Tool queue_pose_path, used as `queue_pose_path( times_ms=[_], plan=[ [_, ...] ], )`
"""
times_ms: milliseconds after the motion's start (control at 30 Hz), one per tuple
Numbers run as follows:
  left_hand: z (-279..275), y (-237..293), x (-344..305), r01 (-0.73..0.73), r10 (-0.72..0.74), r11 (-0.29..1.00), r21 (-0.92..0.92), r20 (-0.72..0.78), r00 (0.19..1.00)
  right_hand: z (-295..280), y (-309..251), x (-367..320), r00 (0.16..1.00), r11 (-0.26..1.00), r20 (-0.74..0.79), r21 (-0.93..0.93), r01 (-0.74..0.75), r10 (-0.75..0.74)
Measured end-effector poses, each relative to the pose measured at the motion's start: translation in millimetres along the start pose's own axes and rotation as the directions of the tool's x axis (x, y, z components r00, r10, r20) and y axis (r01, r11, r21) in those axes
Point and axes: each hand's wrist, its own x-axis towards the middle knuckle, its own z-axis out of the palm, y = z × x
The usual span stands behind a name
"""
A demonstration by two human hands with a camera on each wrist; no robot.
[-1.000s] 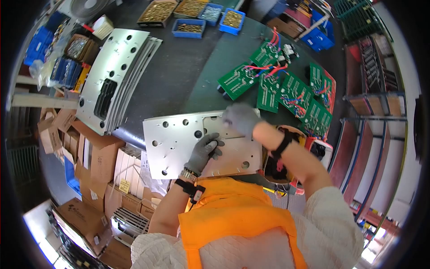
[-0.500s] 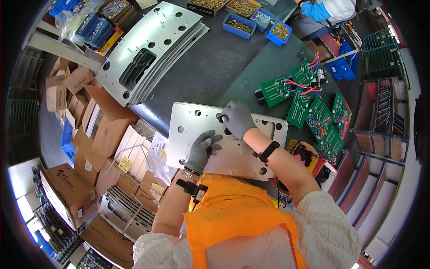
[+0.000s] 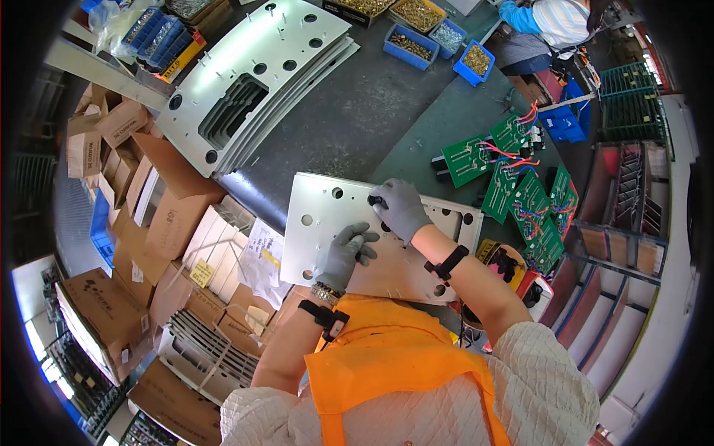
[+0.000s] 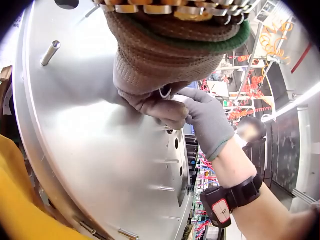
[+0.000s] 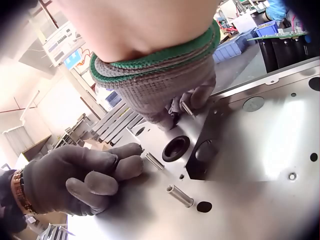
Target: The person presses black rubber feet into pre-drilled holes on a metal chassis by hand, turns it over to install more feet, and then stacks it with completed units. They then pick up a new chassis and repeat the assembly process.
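A silvery metal plate point(image 3: 316, 234) with round holes and upright studs lies in front of the person. Near its far edge the right hand point(image 3: 404, 212) pinches a small black ring point(image 3: 378, 201) at a hole; in the right wrist view the fingertips partly hide that spot. Beside that hand another black ring point(image 5: 176, 148) sits in a hole. Over the middle of the plate, the left hand point(image 3: 346, 256) has loosely bent fingers with nothing visible in them. The right wrist view shows the left hand point(image 5: 80, 175) close to a stud point(image 5: 154, 161).
Stacked metal plates point(image 3: 253, 67) stand at the far left, cartons point(image 3: 178, 223) at the near left. Green circuit boards point(image 3: 468, 160) with coloured wires lie at the right. Blue bins point(image 3: 410, 46) of small hardware are at the back, where another person point(image 3: 554, 22) is.
From above the plate's right part, the right hand has moved left to the hole near the far edge and stayed there. The left hand stays over the plate. The head view has shifted.
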Motion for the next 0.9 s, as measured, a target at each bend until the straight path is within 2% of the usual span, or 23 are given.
queue_pose_path(
  times_ms=[133,267,333,367,433,467,533,567,633,667,733,767,833,867,900],
  plan=[
    [-0.9,-0.3,-0.8,0.001,-0.001,1.0,-0.001,0.009,1.0,1.1,0.8,4.6,0.992,0.99,0.078,0.098,-0.103,0.096],
    [-1.2,0.2,-0.3,-0.009,0.009,1.0,-0.005,0.019,1.0,-2.1,-1.8,6.6,0.989,0.992,0.118,0.083,-0.097,0.087],
    [-1.3,0.3,-1.2,-0.009,0.009,1.0,-0.007,0.017,1.0,3.4,-2.5,1.6,0.989,0.979,-0.025,-0.146,0.142,-0.147],
    [-1.0,0.8,-1.1,-0.011,0.011,1.0,-0.004,0.016,1.0,4.5,2.3,2.6,0.989,0.979,-0.023,-0.145,0.143,-0.148],
    [-0.5,-0.7,-0.7,-0.007,0.007,1.0,0.002,0.02,1.0,2.6,16.8,7.9,0.938,0.932,0.042,-0.102,0.347,-0.345],
    [-1.1,-2.1,0.6,-0.001,0.001,1.0,0.011,0.015,1.0,0.5,23.4,16.4,0.939,0.934,0.042,-0.102,0.343,-0.34],
    [-0.4,-1.1,1.8,0.005,-0.006,1.0,0.024,0.014,1.0,-7.8,31.6,37.2,0.91,0.951,0.286,0.158,0.264,-0.3],
    [0.4,0.4,1.6,0.011,-0.011,1.0,0.017,0.013,1.0,-10.1,31.1,41.6,0.912,0.952,0.283,0.158,0.261,-0.297],
    [0.7,0.9,0.2,0.02,-0.02,1.0,0.011,0.014,1.0,-18.4,23.1,45.2,0.897,0.978,0.393,0.14,0.158,-0.201],
    [0.7,0.5,0.1,0.028,-0.028,1.0,0.014,0.009,1.0,-18.5,24.9,42.6,0.898,0.978,0.392,0.138,0.155,-0.197],
    [1.6,2.0,2.7,0.027,-0.027,0.999,0.018,0.005,1.0,-19.8,27.3,41.9,0.888,0.948,0.337,0.172,0.267,-0.311],
    [1.1,2.3,2.5,0.024,-0.024,0.999,0.031,0.003,1.0,-19.1,27.2,44.9,0.887,0.947,0.336,0.172,0.272,-0.316],
    [1.3,2.0,-0.2,0.024,-0.024,0.999,0.043,-0.004,1.0,-26.1,16.1,53.2,0.887,0.986,0.442,0.149,0.077,-0.136],
    [1.6,3.1,0.0,0.017,-0.017,0.998,0.059,0.002,1.0,-30.0,9.2,58.8,0.886,0.985,0.442,0.15,0.08,-0.139],
    [1.8,4.2,-0.6,0.008,-0.009,0.997,0.073,0.007,1.0,-34.2,1.4,64.8,0.857,0.999,0.514,0.034,0.016,-0.031]
  ],
)
